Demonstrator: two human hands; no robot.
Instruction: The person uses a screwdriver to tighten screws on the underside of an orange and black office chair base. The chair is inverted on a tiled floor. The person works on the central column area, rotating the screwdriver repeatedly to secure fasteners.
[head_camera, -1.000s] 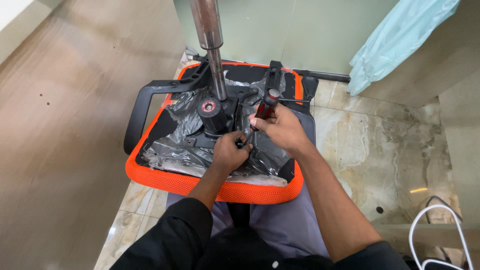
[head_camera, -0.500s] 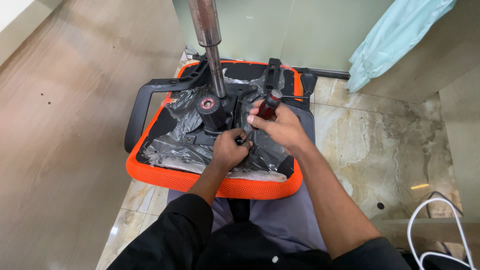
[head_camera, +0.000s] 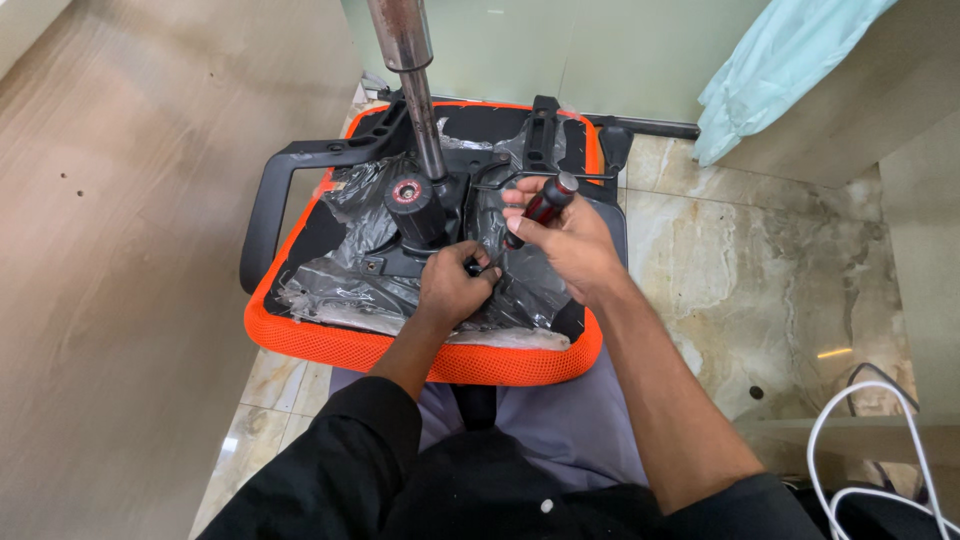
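An upturned office chair seat (head_camera: 330, 345) with an orange mesh rim rests against my lap, its underside wrapped in crumpled black plastic. A metal gas cylinder (head_camera: 412, 70) rises from the black mechanism (head_camera: 415, 210) at the centre. My right hand (head_camera: 565, 240) grips a screwdriver with a red and black handle (head_camera: 540, 205), its tip angled down toward the mechanism plate. My left hand (head_camera: 455, 290) pinches a small dark part at the tip, pressed against the plate.
A black armrest loop (head_camera: 275, 205) sticks out on the left of the seat. Marble floor tiles (head_camera: 740, 270) lie to the right, a wooden floor (head_camera: 120, 250) to the left. A light blue cloth (head_camera: 780, 70) hangs at the upper right. A white cable (head_camera: 870, 440) curls at the lower right.
The view has shifted slightly. Both hands stay at the mechanism plate; the right hand with the screwdriver has turned and lifted a little.
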